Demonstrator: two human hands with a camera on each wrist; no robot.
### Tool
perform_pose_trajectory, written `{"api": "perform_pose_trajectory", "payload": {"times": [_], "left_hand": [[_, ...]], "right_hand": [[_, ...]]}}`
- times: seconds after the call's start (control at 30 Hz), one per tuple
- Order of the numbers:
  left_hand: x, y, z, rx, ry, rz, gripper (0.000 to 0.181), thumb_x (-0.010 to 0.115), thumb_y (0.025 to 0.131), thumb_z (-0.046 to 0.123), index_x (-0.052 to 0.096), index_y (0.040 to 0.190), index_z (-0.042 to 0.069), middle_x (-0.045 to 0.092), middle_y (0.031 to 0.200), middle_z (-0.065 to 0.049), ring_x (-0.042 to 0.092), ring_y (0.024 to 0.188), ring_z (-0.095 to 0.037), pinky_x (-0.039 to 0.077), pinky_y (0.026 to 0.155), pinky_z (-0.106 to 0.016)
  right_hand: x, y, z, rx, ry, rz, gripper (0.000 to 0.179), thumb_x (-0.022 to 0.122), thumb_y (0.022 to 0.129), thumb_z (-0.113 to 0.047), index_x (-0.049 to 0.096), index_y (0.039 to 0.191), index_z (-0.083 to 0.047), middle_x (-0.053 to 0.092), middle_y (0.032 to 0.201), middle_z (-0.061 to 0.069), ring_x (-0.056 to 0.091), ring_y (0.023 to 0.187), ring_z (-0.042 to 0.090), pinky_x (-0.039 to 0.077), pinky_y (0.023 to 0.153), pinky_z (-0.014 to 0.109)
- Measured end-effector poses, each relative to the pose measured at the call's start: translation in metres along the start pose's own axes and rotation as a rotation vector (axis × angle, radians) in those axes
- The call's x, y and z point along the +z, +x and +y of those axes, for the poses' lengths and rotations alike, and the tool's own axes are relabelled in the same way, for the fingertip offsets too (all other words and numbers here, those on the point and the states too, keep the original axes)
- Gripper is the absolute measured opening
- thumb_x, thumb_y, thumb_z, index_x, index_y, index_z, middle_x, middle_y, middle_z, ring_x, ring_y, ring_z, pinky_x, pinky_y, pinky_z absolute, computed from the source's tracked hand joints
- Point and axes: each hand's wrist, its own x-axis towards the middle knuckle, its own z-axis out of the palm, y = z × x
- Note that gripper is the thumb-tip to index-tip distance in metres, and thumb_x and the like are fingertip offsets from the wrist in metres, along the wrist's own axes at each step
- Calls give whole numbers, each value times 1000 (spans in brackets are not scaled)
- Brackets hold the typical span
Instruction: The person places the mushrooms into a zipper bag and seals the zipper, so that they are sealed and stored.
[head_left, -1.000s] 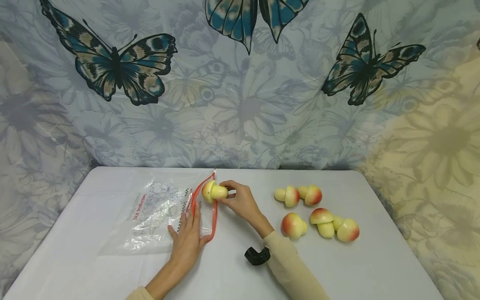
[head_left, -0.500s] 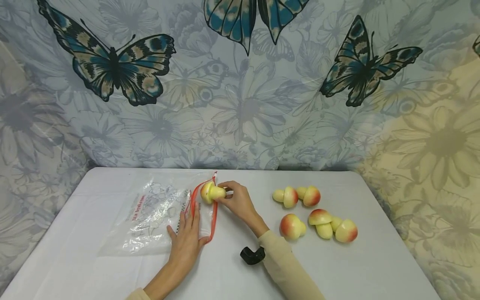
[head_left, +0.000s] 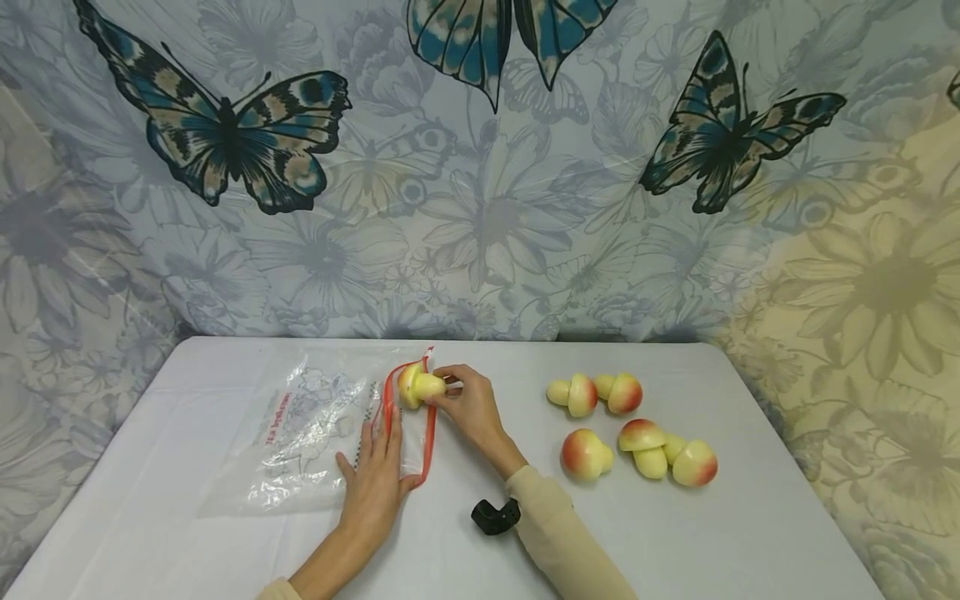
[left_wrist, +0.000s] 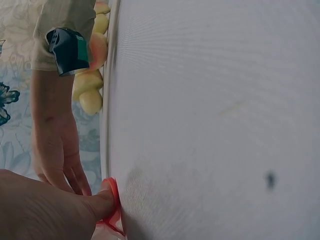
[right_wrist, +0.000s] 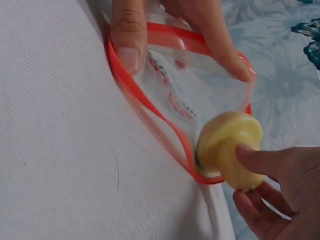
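Note:
A clear zip bag (head_left: 300, 454) with a red-edged mouth lies flat on the white table. My left hand (head_left: 372, 492) rests on the bag beside its mouth, fingers straight. In the right wrist view the left thumb (right_wrist: 129, 47) presses the lower red edge while a finger reaches the upper edge, and the mouth gapes between them. My right hand (head_left: 474, 408) pinches a toy mushroom (right_wrist: 230, 145) by its pale stem between thumb and fingertips. The mushroom's yellow cap points into the bag's mouth, at the red edge.
Several red-and-yellow toy mushrooms (head_left: 585, 454) lie on the right of the table (head_left: 750, 550). A black wrist camera (head_left: 495, 517) sits on the right sleeve. Behind the table hangs a butterfly-patterned cloth (head_left: 495, 250).
My right hand has moved slightly left, carrying the mushroom's cap further into the bag's mouth. The left hand stays in place on the bag.

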Motion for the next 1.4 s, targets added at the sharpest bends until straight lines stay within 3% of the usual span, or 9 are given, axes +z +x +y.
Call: {"api": "perform_pose_trajectory", "payload": {"times": [0.23, 0.5, 0.87, 1.07, 1.4], "left_hand": [[0, 0, 0, 3, 7, -10, 105, 81, 71, 29, 21, 154, 3, 38, 149, -26, 31, 138, -50, 23, 90, -85], [1, 1, 0, 14, 18, -8, 105, 81, 71, 29, 22, 154, 3, 41, 147, -27, 31, 138, -49, 24, 89, -85], [1, 1, 1, 22, 39, -15, 101, 81, 72, 29, 27, 152, 2, 43, 146, -26, 32, 138, -48, 24, 90, -84], [2, 1, 0, 19, 30, -15, 100, 81, 72, 29, 27, 152, 2, 44, 146, -26, 32, 138, -48, 25, 90, -84], [2, 1, 0, 23, 30, -16, 101, 82, 72, 28, 27, 153, 2, 40, 149, -25, 31, 138, -49, 25, 89, -84]], "right_hand": [[3, 0, 0, -25, 52, -18, 36, 80, 73, 8, 69, 107, 8, 68, 104, 20, 67, 96, 32, 58, 77, 34], [12, -2, 0, 39, 67, 47, 34, 82, 72, 6, 71, 105, 6, 66, 100, 17, 68, 94, 30, 58, 78, 29], [25, 0, -7, 62, 17, 104, 34, 87, 70, -5, 72, 100, 2, 66, 93, 13, 68, 83, 27, 58, 71, 27], [25, -1, -8, 27, 7, 101, 33, 86, 72, -10, 74, 101, 2, 69, 93, 12, 69, 83, 27, 57, 71, 24], [24, -2, -7, 7, 41, 98, 22, 80, 77, -1, 75, 98, 2, 71, 91, 13, 70, 83, 25, 56, 72, 20]]}}
